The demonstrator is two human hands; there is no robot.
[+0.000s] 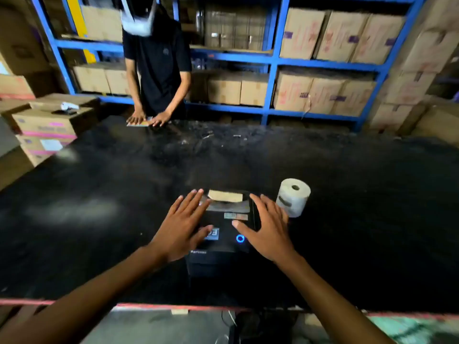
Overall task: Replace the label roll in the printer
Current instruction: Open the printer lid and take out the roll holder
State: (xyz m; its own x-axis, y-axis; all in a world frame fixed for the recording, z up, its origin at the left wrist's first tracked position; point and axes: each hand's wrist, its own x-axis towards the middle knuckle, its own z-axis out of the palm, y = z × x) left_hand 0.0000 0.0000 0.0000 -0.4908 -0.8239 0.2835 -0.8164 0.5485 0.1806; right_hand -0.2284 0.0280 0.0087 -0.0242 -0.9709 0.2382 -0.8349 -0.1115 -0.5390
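L hand (182,228) is spread flat, fingers apart, on the printer (223,234) top's left side; R hand (267,228) likewise on its right side, nothing gripped. Label roll (293,197) is stood on end just right of printer, on the black table (111,194).

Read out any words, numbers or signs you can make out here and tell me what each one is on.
"03": small lit display on the printer, partly behind the left hand.
Brand word on the printer's front edge: too blurred to read.
Glowing blue ring near the right hand: a symbol, no text.
Print on the cardboard boxes: too blurred to read.
Label roll: no legible text.
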